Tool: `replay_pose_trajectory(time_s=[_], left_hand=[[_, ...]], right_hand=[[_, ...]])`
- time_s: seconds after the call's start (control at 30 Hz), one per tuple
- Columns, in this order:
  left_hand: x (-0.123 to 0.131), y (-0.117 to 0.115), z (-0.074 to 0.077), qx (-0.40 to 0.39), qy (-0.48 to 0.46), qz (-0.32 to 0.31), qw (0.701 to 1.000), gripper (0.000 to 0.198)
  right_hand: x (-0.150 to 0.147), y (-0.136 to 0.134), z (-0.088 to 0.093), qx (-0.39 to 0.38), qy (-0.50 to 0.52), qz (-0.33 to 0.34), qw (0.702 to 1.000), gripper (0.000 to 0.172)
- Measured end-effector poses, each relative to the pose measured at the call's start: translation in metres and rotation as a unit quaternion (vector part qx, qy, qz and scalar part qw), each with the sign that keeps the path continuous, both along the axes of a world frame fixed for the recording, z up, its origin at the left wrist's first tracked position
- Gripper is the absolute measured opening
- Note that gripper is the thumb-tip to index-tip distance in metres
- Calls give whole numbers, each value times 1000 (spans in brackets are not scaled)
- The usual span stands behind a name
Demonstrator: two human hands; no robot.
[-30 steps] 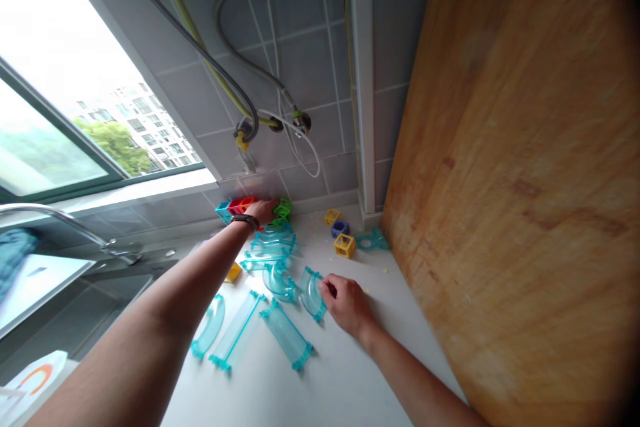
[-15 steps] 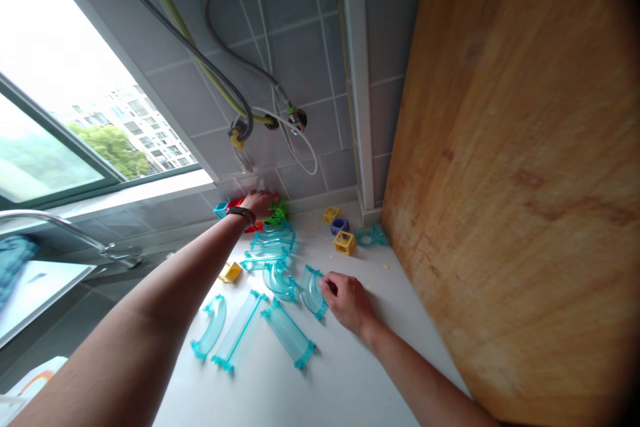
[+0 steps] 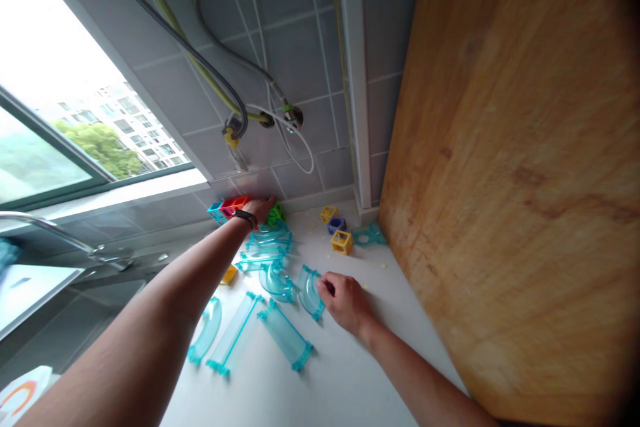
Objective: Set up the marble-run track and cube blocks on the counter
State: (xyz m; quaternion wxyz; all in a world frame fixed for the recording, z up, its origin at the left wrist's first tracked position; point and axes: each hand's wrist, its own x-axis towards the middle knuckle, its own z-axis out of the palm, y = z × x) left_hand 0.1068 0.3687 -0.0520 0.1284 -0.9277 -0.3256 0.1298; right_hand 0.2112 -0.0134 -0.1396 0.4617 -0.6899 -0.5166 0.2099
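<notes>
Head view: a person's two bare arms reach across a white kitchen surface (image 3: 345, 373) strewn with toy track pieces.
Wooden board: a large wooden board (image 3: 510, 180) leans upright at 3 o'clock, filling the right side of the scene.
Wall: a grey tiled wall (image 3: 300, 47) at 12 o'clock carries hoses (image 3: 220, 33) running down to fittings just above the surface.
Window: a window (image 3: 60, 127) at 9 o'clock shows trees and buildings; a tap (image 3: 60, 230) stands below it.
Left hand: the left hand (image 3: 260, 208), a dark band at the wrist, reaches to 12 o'clock and rests on a row of coloured frame cubes (image 3: 227, 207) against the wall; whether its grip is closed on them cannot be told.
Right hand: the right hand (image 3: 346, 301) lies at the middle of the surface, its fingers curled in a pinch on the edge of a curved clear-blue track piece (image 3: 310, 290).
Track pieces: more clear-blue track pieces (image 3: 260, 330), straight and curved, lie flat at 7 o'clock of the right hand and between the two hands.
Small cubes: yellow and blue frame cubes (image 3: 340, 233) sit at 12 o'clock of the right hand, near the board's foot.
</notes>
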Motion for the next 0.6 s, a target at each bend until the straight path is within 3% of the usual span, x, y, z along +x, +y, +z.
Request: replay_pose_trajectory(time_s=[0.2,0.6], left_hand=[[-2,3,-10,5,-11,-3,1000,40],[-4,0,-12,-21,-47,-1,999,40]], right_hand=[[0,1,-2,0,2,4,1000,23],[0,1,-1,-3,-5,2,1000,23]])
